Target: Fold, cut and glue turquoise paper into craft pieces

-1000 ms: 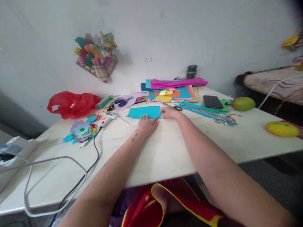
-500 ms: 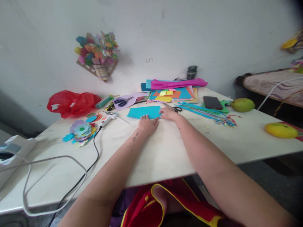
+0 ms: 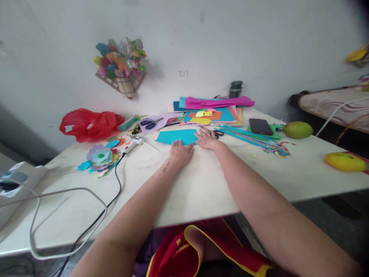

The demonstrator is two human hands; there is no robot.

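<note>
A sheet of blue paper [image 3: 174, 135] lies flat on the white table [image 3: 196, 184] in front of me. My left hand [image 3: 181, 153] rests on its near edge, fingers stretched out over the paper. At the sheet's right end is my right hand [image 3: 206, 139], fingers spread, its fingertips touching or just beside the paper's edge. Neither hand grips anything. Black-handled scissors [image 3: 218, 133] lie just right of my right hand, their blades hidden behind it.
A white glue gun [image 3: 132, 145] and stacked paper flowers [image 3: 99, 157] lie left, near a red plastic bag [image 3: 89, 124]. Blue-handled scissors [image 3: 151, 123] and coloured paper [image 3: 227, 114] lie behind. Paper strips [image 3: 245, 136], a phone [image 3: 260, 126] and a green mango [image 3: 298, 130] are right.
My right hand has opened from a bent-finger pose at the paper's right corner and now spreads its fingers there. My left hand and the paper stay about where they were.
</note>
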